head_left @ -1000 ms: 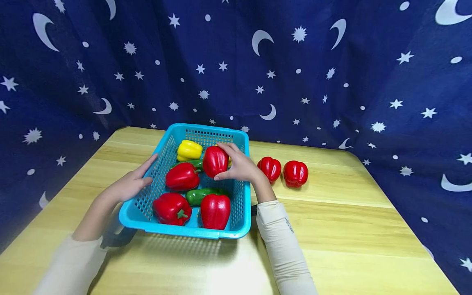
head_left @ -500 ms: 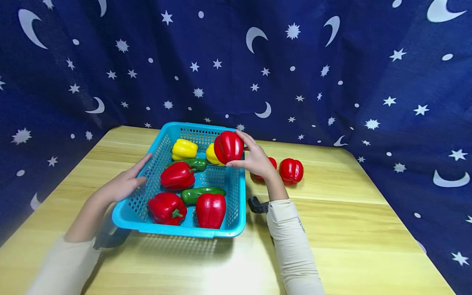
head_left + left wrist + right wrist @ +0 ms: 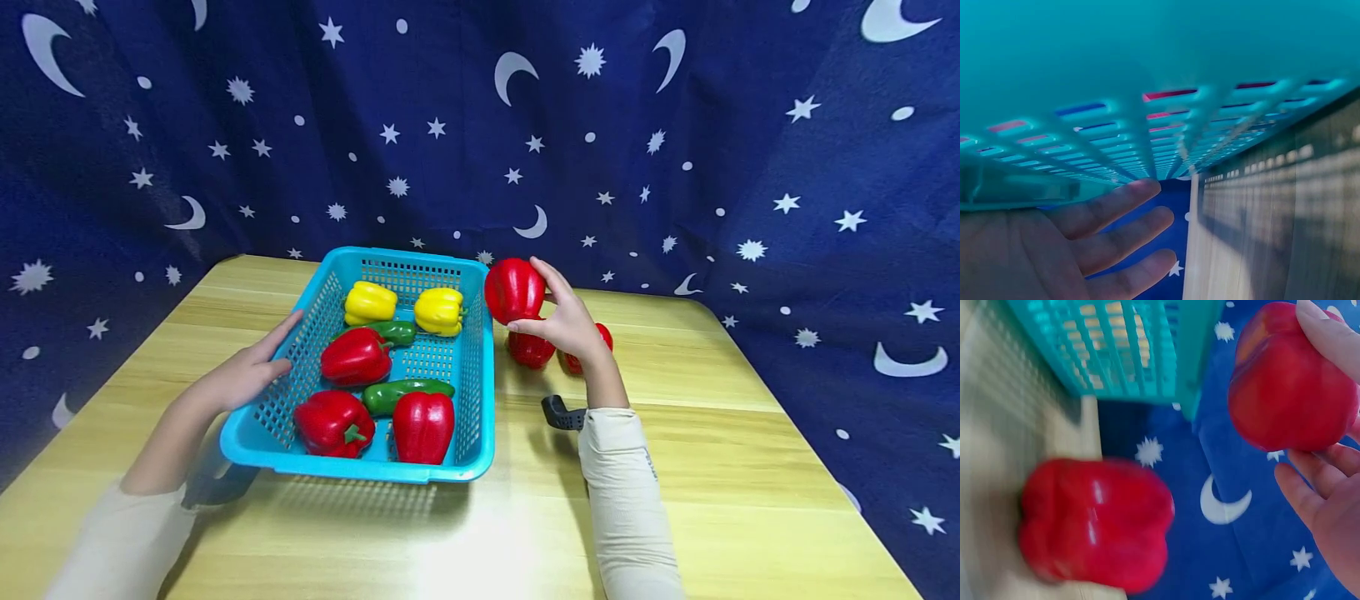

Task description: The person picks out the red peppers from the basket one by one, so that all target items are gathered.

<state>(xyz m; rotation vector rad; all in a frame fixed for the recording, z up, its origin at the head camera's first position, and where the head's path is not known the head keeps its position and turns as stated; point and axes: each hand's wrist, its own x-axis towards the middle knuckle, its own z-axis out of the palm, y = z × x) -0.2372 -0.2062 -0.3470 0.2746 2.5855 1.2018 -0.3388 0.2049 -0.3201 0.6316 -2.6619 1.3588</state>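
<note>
My right hand (image 3: 573, 323) grips a red bell pepper (image 3: 513, 290) just past the basket's right rim; thumb and fingers show around it in the right wrist view. Behind it, another red bell pepper (image 3: 531, 352) sits on the table, and one more (image 3: 605, 335) is partly hidden by my wrist. The blue plastic basket (image 3: 337, 467) has my left hand (image 3: 243, 377) at its left side. Straight fingers (image 3: 1129, 222) lie against the mesh in the left wrist view. Inside are red bell peppers (image 3: 356, 357), two yellow bell peppers (image 3: 371, 303) and two long green vegetables (image 3: 397, 397).
The basket stands on a light wooden table (image 3: 720, 500), left of its middle. A dark blue curtain (image 3: 450, 200) with moons and stars hangs behind the table. A black wrist device (image 3: 561, 413) sticks out beside my right sleeve.
My right hand has carried the red bell pepper from inside the basket over the right rim. The second yellow bell pepper is now in full sight. My left hand stays at the basket.
</note>
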